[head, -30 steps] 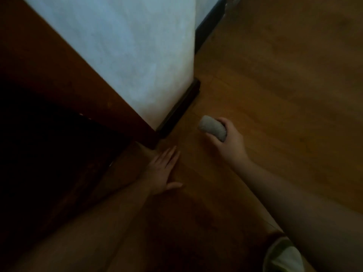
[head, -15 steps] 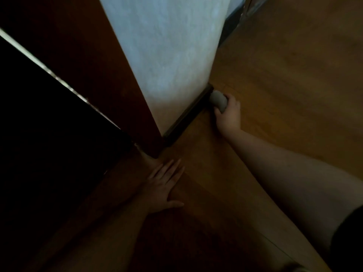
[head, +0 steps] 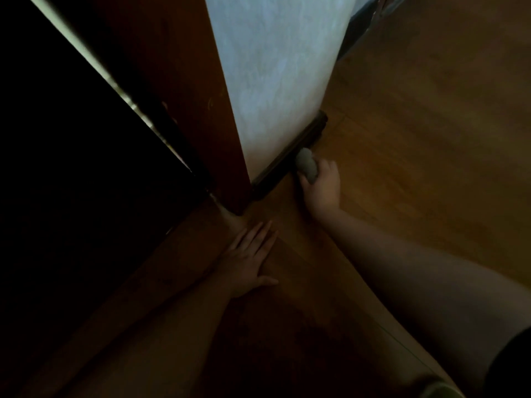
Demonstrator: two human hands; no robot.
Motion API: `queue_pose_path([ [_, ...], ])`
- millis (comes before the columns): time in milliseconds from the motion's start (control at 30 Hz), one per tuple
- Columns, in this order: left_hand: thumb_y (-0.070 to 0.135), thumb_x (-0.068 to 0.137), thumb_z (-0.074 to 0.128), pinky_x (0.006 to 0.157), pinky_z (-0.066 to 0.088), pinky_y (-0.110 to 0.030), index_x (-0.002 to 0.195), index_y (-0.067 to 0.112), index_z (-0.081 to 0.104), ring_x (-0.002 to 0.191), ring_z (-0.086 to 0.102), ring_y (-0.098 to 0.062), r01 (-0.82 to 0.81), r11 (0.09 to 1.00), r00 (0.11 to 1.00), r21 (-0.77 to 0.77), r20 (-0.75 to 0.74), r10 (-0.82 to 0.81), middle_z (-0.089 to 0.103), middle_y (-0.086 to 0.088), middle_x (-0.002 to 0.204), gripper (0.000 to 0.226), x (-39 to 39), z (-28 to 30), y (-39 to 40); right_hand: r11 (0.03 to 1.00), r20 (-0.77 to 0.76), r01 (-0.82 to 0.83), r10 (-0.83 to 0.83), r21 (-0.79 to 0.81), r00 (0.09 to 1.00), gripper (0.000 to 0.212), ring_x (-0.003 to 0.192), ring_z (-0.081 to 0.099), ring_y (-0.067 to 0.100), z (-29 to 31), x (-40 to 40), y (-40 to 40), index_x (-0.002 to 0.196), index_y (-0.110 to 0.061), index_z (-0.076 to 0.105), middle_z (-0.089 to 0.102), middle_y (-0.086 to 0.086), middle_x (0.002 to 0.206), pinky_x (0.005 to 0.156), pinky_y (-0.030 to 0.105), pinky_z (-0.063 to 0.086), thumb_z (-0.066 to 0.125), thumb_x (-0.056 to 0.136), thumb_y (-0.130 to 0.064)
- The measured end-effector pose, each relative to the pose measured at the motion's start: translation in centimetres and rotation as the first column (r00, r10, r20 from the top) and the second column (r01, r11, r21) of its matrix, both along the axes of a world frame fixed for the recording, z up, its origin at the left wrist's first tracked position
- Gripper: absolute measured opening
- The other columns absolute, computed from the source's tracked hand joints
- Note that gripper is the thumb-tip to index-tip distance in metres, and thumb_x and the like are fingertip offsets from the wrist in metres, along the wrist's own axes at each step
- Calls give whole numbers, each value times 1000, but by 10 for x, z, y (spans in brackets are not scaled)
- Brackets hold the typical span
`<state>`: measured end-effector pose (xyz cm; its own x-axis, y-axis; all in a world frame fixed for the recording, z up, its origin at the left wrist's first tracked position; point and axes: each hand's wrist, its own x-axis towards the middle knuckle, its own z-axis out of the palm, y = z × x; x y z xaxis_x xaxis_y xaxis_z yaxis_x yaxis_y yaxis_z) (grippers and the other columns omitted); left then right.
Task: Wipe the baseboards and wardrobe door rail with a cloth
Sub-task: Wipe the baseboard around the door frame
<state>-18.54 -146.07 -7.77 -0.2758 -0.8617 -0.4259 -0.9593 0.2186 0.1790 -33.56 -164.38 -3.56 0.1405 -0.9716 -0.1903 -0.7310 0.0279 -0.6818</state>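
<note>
Cloth (head: 307,165), bunched into a grey wad, is gripped by the right hand (head: 321,186) and pressed against the dark baseboard (head: 290,158) under a pale wall, apparently mid-wipe. Left hand (head: 250,261) lies flat on the wooden floor (head: 431,168), fingers (head: 265,235) straight (likely bracing the lean).

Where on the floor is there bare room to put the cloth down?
Bare wooden floor spreads right of the right hand, out from the dark baseboard. A smaller bare patch lies between the two forearms. It is tight at the corner, where the left hand lies flat and the cloth meets the baseboard.
</note>
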Motion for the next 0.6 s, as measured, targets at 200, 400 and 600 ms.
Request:
queue_pose_path([
  [200, 71, 92, 28, 124, 13, -42, 158, 10, 15, 153, 8, -23, -36, 996, 999, -79, 11, 37, 3, -6, 165, 90, 0, 16, 18, 987, 22, -160, 160, 22, 987, 47, 114, 47, 32, 0, 8, 47, 136, -7, 52, 50, 15, 123, 98, 40, 39, 66, 92, -19],
  [400, 71, 92, 13, 124, 3, -40, 158, 15, -6, 151, -16, -20, -42, 999, 998, -13, 43, 42, -16, -1, 164, 88, 10, 13, 25, 926, -32, -378, 378, 4, 925, 57, 116, 43, 29, -4, 4, 68, 144, -12, 45, 47, 13, 125, 98, 34, 36, 66, 91, -18],
  [600, 74, 93, 16, 117, -19, -32, 150, 20, -26, 147, -29, -17, 73, 997, 995, -33, 74, -70, -32, 2, 159, 89, 22, 13, 20, 975, -11, -213, 212, -70, 977, 53, 118, 47, 27, 0, -41, 46, 139, -13, 49, 49, 11, 128, 99, 33, 36, 67, 90, -21],
])
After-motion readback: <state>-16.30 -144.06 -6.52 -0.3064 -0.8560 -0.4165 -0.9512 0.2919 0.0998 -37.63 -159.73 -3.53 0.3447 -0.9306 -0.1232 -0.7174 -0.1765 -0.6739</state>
